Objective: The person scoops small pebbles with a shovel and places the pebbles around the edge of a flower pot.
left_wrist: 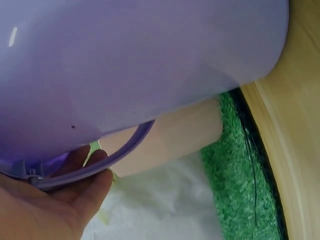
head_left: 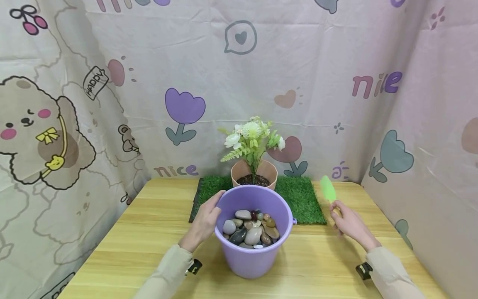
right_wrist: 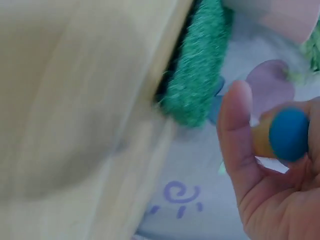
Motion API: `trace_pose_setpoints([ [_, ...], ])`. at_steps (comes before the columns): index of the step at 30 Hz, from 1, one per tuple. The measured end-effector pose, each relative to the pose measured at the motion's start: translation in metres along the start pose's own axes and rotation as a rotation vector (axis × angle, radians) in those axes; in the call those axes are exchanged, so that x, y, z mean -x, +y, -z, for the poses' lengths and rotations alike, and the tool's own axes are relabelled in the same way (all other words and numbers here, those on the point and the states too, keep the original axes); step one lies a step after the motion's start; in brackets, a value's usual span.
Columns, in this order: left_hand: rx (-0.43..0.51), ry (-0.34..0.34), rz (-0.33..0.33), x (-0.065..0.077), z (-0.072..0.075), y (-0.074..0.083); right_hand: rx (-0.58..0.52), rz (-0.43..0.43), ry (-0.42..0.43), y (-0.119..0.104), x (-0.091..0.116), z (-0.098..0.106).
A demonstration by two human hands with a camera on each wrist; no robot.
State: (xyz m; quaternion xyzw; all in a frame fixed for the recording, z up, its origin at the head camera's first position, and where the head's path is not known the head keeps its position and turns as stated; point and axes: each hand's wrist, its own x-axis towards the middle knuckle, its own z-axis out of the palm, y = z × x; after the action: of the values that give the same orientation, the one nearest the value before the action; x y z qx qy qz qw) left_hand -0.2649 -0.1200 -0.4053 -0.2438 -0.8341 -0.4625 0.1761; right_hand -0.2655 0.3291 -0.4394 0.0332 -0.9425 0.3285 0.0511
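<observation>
A purple bucket [head_left: 250,259] stands on the table with several smooth stones [head_left: 254,235] inside. My left hand [head_left: 203,220] grips its left rim, fingers around the rim and the bucket's handle [left_wrist: 132,145] in the left wrist view. Off to the right, my right hand [head_left: 347,222] holds a small garden trowel with a green blade [head_left: 328,189], raised and pointing up. In the right wrist view its wooden handle [right_wrist: 262,140] with a blue end [right_wrist: 289,134] lies in the fingers.
Behind the bucket, a pinkish flowerpot [head_left: 271,171] with dark soil and white flowers [head_left: 252,132] stands on a green turf mat [head_left: 298,203]. The wooden table [head_left: 149,232] reaches back to a printed curtain [head_left: 209,45], which also hangs at both sides.
</observation>
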Motion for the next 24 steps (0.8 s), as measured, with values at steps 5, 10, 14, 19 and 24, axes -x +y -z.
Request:
trace_pose_setpoints([
  [5,0.004,0.004,0.012,-0.001,-0.003,0.005,0.048,0.115,0.015,-0.024,-0.004,-0.001],
  [10,0.000,-0.017,0.013,-0.002,-0.005,0.002,0.090,0.195,0.054,-0.048,-0.007,-0.002],
  [14,0.004,-0.019,0.028,-0.002,-0.008,0.002,0.104,0.216,0.067,-0.069,-0.006,0.003],
  [19,-0.002,-0.036,0.026,-0.006,-0.006,0.002,0.133,0.247,0.100,-0.100,-0.001,0.008],
  [24,0.024,-0.110,0.109,-0.010,0.000,0.001,0.139,0.332,0.104,-0.132,0.003,0.010],
])
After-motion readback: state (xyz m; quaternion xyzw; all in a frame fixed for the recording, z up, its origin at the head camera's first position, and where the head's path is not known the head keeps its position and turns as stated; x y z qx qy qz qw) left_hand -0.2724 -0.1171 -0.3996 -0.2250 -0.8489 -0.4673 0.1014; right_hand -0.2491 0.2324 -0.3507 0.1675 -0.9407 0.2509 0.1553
